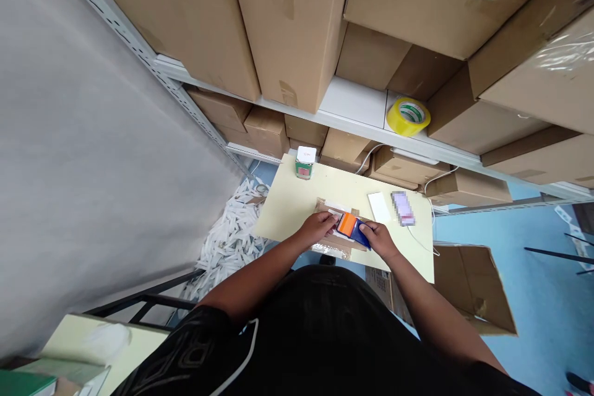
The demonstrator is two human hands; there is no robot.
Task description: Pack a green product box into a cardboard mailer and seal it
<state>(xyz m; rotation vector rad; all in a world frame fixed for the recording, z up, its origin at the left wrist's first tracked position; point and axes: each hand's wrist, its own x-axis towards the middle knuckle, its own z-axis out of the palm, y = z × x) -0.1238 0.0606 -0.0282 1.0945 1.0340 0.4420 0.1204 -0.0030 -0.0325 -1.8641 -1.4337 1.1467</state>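
Over the front part of the cream table, my right hand grips a flat blue and orange packet, thumb on its blue end. My left hand is closed in a pinch beside the packet's orange end. What sits between those left fingertips is too small to make out. Beneath both hands lies a flattish piece of cardboard with shiny clear tape on it, partly covered by the hands and packet.
On the table stand a green-and-white box, a white flat box and a phone with a cable. Yellow tape rests on the shelf among cartons. White paper strips cover the floor at left; an open carton is at right.
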